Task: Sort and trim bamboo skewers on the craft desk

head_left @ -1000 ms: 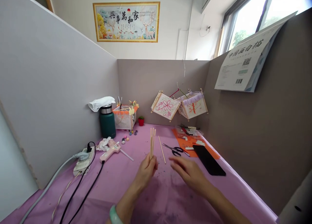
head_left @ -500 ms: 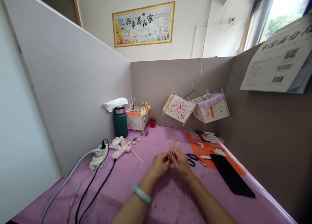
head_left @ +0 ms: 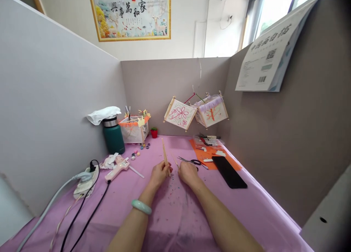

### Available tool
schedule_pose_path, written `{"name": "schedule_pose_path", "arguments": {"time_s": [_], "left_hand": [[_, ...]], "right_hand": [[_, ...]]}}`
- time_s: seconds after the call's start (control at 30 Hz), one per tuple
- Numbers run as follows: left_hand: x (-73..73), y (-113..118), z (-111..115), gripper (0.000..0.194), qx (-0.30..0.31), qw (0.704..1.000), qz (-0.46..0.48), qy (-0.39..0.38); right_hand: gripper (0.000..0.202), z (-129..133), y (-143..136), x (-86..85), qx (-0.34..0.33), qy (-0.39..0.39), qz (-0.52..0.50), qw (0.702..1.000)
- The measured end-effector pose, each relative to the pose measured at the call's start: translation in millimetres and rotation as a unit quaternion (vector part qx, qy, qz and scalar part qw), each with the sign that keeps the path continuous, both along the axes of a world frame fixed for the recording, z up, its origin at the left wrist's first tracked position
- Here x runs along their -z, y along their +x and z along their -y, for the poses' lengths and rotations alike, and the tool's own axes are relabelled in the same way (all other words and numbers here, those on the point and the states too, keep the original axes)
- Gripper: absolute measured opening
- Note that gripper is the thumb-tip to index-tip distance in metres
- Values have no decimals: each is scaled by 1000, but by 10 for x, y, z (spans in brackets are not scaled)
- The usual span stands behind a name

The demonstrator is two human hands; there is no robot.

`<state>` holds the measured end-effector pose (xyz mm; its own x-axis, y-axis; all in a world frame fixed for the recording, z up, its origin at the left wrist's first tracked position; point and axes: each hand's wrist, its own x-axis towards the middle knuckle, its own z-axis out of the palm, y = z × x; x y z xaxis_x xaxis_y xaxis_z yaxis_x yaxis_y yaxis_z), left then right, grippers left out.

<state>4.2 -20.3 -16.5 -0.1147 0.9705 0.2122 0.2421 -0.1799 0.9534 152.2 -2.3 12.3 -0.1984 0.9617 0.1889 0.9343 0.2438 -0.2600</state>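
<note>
Thin wooden sticks (head_left: 165,153) stand up from my left hand (head_left: 159,172), whose fingers are wrapped round their lower part. A pale green bangle (head_left: 141,206) circles my left wrist. Just to the right, my right hand (head_left: 188,172) is closed on a thin stick (head_left: 175,161) that points up and to the left. The two hands are apart, low over the purple cloth (head_left: 170,215). Black-handled scissors (head_left: 195,161) lie right beside and behind my right hand, partly hidden by it.
A pink glue gun (head_left: 117,170), a power strip (head_left: 85,182) with cables and a green bottle (head_left: 113,137) are at the left. On the right, a black phone-like slab (head_left: 229,172) overlaps an orange sheet (head_left: 197,149). Paper lanterns (head_left: 181,114) hang at the back.
My hands have moved apart, with the sticks now divided between them. The bundle in my left hand shows more length. The whole view has shifted to the right.
</note>
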Motion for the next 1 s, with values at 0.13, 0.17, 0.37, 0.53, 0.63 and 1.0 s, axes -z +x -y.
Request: {"name": "schedule_pose_path", "arguments": {"time_s": [0.13,0.17,0.37,0.53,0.63,1.0], "left_hand": [[-44,27,51,21,31,999,24,-7],[-53,34,60,22,35,999,33,-11],[-84,56,65,31,37,994,95,-48],[-120,26,71,28,11,989,129,-73],[-145,18,87,25,-3,987,137,-80],[-159,46,96,30,-2,987,139,-77]], "right_hand": [[20,-54,82,-68,18,-8,-9,1000],[22,-84,158,-100,26,-5,-13,1000],[30,-164,555,-229,32,14,-34,999],[35,51,218,-89,-104,2,7,995],[24,108,50,-38,-110,-1,33,993],[31,-304,887,-209,136,7,9,991]]}}
